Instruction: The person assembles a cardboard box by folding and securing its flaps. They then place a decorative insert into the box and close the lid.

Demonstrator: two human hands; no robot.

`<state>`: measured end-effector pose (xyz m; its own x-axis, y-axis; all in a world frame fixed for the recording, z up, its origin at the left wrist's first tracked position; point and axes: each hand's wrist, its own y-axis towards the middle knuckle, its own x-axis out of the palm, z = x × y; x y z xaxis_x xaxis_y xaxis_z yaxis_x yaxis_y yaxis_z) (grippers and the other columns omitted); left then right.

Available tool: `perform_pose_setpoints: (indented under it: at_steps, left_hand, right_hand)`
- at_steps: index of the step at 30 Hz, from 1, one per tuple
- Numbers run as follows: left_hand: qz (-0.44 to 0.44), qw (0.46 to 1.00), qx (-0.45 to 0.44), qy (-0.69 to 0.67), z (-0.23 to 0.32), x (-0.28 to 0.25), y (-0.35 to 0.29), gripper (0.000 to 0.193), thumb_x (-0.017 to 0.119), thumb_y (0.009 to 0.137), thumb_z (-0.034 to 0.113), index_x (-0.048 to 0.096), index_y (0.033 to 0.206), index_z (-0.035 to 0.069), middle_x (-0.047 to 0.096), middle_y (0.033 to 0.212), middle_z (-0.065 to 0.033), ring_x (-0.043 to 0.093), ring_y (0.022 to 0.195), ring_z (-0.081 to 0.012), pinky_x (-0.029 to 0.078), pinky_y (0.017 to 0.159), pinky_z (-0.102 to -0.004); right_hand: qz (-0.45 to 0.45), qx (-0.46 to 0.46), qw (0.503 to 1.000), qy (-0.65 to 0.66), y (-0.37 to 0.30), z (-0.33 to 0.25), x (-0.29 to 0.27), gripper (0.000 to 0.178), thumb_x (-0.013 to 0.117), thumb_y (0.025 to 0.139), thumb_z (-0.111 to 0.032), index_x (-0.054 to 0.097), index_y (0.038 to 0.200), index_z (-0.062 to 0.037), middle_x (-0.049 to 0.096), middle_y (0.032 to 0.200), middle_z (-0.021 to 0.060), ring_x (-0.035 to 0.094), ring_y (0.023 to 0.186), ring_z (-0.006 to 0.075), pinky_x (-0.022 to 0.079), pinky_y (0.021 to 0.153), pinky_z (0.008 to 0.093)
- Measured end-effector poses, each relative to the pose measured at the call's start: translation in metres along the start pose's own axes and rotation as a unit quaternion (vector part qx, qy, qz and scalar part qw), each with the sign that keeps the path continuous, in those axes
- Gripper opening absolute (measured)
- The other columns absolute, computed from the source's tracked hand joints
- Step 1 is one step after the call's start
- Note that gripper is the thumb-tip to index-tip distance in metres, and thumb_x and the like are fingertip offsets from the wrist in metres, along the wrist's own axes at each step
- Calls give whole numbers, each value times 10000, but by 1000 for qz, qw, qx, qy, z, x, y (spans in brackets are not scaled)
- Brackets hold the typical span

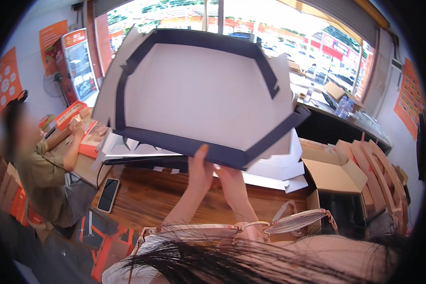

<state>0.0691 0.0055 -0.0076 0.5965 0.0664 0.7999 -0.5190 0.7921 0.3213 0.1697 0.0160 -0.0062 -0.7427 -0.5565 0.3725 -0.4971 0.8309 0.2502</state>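
A large unfolded cardboard box blank (184, 90), white inside with a dark navy rim of turned-up flaps, is held tilted up in front of me. My left hand (200, 170) grips its near edge, the thumb over the navy strip and the other fingers hidden behind. Close beside it, my right hand (232, 183) holds the same edge from below, its fingertips out of sight. Under the raised blank, more white cardboard sheets (270, 174) with dark edges lie on the wooden table (146, 189).
A phone (108, 195) lies at the table's left. An open brown carton (333, 175) stands at the right, beside stacked reddish-brown boxes (381, 170). A co-worker (42, 175) at the left handles small items near orange boxes (71, 116). A counter with bottles (345, 106) runs behind.
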Motion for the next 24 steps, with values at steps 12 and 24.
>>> perform_pose_setpoints:
  at_steps: [12, 24]
  left_hand:
    - [-313, 855, -140, 390, -24, -4, -1, 586, 741, 818, 260, 480, 1295, 42, 528, 1287, -89, 535, 1141, -178, 466, 965, -335]
    - [74, 790, 102, 600, 74, -46, 33, 219, 502, 955, 179, 632, 1017, 14, 681, 812, -84, 656, 709, -148, 512, 635, -272]
  right_hand:
    - [241, -225, 908, 257, 2, -36, -56, 461, 672, 890, -264, 507, 1248, -24, 561, 1213, 48, 533, 1116, 153, 434, 974, 288]
    - [431, -316, 826, 180, -7, -74, -154, 549, 758, 796, -388, 582, 1157, -14, 618, 1081, 66, 569, 998, 172, 446, 864, 289]
